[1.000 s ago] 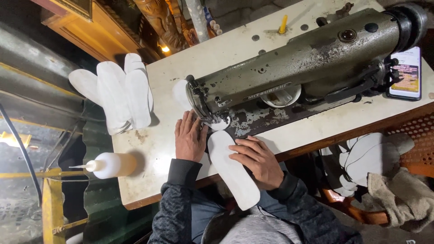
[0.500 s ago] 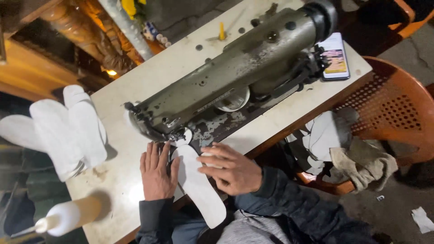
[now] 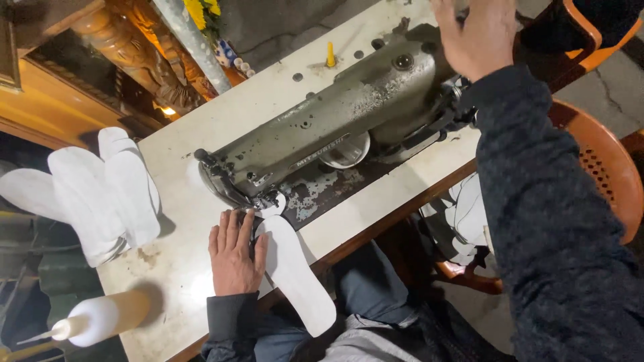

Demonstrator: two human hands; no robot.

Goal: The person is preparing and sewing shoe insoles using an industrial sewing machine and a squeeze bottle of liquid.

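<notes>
In the head view, the left hand lies flat, fingers spread, pressing the white insole onto the counter at the sewing machine foot. The right hand reaches open to the machine's far end, holding nothing. Stitching seems barely begun; a pile of insoles lies nearby.

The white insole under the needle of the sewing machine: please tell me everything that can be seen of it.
The white insole is a flat, long piece with a rounded foot shape, and it looks like foam or stiff fabric. It lies on the pale table. Its narrow end sits under the presser foot of the grey sewing machine, and its wide end hangs over the table's near edge. The left hand rests flat beside it, fingers touching its left edge. The right hand is away from it, up at the machine's far end.
</notes>
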